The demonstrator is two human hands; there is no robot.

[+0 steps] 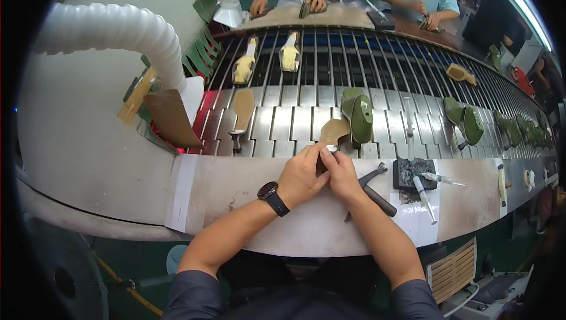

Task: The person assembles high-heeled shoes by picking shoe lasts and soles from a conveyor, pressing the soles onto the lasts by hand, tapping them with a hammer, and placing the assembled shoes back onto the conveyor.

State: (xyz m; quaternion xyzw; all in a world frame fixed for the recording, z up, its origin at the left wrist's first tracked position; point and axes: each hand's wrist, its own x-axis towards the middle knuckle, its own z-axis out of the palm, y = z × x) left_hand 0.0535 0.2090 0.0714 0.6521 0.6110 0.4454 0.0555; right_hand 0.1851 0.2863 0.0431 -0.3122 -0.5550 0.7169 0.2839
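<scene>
I see the left hand and right hand pinching the tan sole; a sideways twist could knock the green shoe.

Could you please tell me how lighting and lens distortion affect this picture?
In the head view, the workbench edge bows and the corners go black; glare whitens the metal slats there, and the tube light is overexposed; in that same view, the left hand and right hand look fairly sharp.

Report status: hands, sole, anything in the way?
Left hand, right hand gripping tan shoe sole. Wide end pointing away. Closest clutter: green shoe, dark-handled tool to the right.
</scene>
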